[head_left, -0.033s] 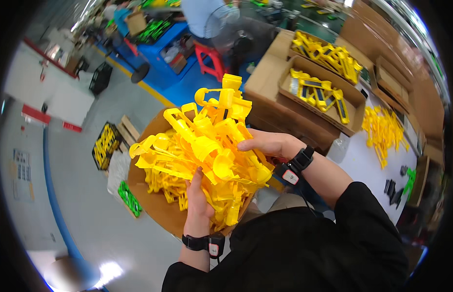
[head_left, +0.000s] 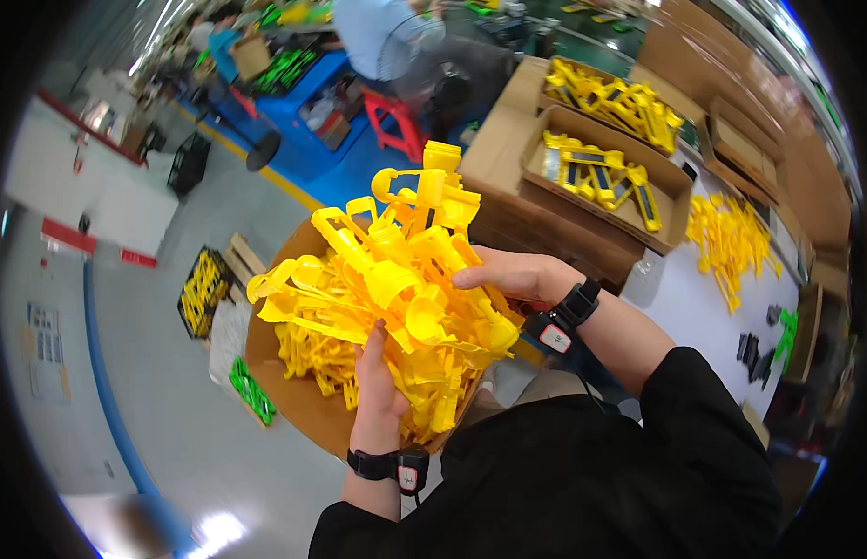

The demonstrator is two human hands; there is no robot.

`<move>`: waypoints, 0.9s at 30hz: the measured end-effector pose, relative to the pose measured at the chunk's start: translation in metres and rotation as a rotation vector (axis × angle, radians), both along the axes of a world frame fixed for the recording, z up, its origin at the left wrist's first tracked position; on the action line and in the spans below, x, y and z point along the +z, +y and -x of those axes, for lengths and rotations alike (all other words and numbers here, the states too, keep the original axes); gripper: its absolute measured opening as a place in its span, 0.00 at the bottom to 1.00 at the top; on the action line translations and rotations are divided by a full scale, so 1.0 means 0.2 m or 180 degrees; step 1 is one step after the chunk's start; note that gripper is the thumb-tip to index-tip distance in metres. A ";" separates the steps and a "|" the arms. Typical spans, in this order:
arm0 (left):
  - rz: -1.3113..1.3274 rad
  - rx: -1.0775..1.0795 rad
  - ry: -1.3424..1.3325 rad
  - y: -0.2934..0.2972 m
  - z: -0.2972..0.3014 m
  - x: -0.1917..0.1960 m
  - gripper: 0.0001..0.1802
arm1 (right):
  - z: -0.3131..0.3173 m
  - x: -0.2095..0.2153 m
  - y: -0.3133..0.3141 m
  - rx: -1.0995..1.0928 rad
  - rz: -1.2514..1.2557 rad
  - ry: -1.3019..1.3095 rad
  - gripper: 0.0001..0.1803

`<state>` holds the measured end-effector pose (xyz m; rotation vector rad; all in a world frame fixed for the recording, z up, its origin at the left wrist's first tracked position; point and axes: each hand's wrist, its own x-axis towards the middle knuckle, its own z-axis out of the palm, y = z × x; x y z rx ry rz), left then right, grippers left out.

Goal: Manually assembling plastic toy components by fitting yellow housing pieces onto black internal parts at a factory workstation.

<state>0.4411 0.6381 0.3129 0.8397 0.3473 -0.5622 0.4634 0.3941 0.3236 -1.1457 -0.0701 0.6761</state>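
Observation:
Between my two hands is a big tangled armful of bright yellow plastic parts (head_left: pixel 392 279), some long with rounded ends. My left hand (head_left: pixel 379 377) grips the bundle from its near side, thumb up against the parts. From the right, my right hand (head_left: pixel 513 273) clasps it with the thumb on top; its other fingers are hidden behind the parts. Directly beneath the bundle stands an open cardboard box (head_left: pixel 269 349) with more yellow parts (head_left: pixel 308 359) inside. Black straps with small devices sit on both wrists.
At right, cardboard trays (head_left: pixel 536 172) of yellow pieces stand beside a white table (head_left: pixel 680 321) with loose yellow parts (head_left: pixel 731 238) and black pieces (head_left: pixel 754 359). A red stool (head_left: pixel 396 126) and a seated person (head_left: pixel 382 42) are ahead. Floor crates (head_left: pixel 205 291) lie left.
The surroundings have shifted slightly in view, the trays and table a little to the left. My hands and the yellow bundle keep almost the same place.

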 end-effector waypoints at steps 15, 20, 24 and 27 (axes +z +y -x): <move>0.0052 -0.2729 -0.1018 -1.35 0.20 0.45 0.31 | 1.11 0.39 -1.06 -0.2498 0.0333 -0.0735 0.40; 0.0730 -0.3865 -0.0754 -2.01 0.46 0.48 0.26 | 1.63 0.38 -1.41 -0.3649 0.1231 -0.0809 0.40; 0.0892 -0.4490 -0.1053 -2.61 0.72 0.38 0.27 | 2.00 0.33 -1.74 -0.4236 0.1085 -0.0728 0.37; 0.0826 -0.4533 -0.1601 -3.04 1.00 0.30 0.27 | 2.26 0.22 -2.01 -0.4642 0.0607 -0.0633 0.36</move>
